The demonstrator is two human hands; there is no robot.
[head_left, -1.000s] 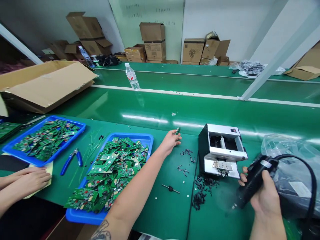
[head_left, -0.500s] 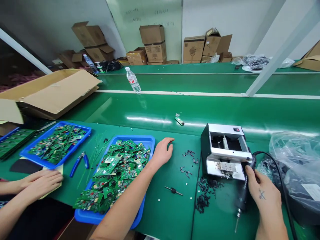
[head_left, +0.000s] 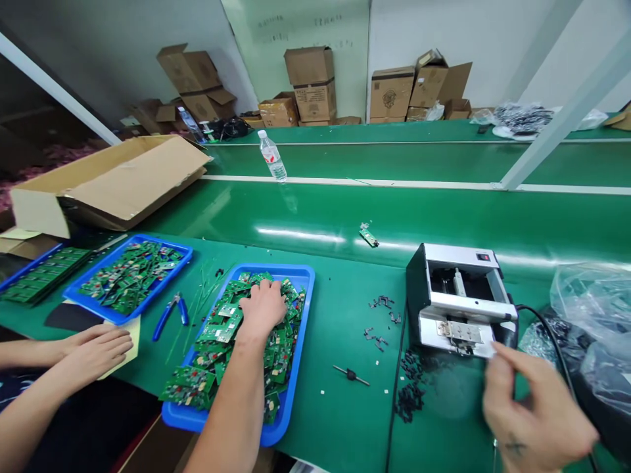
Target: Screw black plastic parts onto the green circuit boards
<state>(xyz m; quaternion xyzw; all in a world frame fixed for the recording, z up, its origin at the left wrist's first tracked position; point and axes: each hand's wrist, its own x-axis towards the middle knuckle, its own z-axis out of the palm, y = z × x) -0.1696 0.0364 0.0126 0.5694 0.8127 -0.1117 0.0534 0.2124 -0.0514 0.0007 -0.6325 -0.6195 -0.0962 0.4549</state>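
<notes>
My left hand [head_left: 262, 309] rests on a heap of green circuit boards in a blue plastic tray [head_left: 297, 348], its fingers partly among them. My right hand [head_left: 532, 407] is blurred and hangs with its fingers apart at the front corner of a white-and-black benchtop machine [head_left: 461, 302], holding nothing. A black corded hand tool [head_left: 507, 335] sits mostly hidden behind the machine's right side. Small black plastic parts [head_left: 410, 387] lie scattered in front of the machine.
A co-worker's hands [head_left: 93, 351] rest on yellow paper at left, beside blue pliers [head_left: 170, 315] and a second board tray [head_left: 98, 263]. A small board [head_left: 369, 237] lies on the green conveyor belt [head_left: 296, 217]. A plastic bag [head_left: 591, 302] bulges at right.
My left hand has moved from the bare bench onto the boards in the tray. My right hand no longer holds the black tool, which now sits beside the machine.
</notes>
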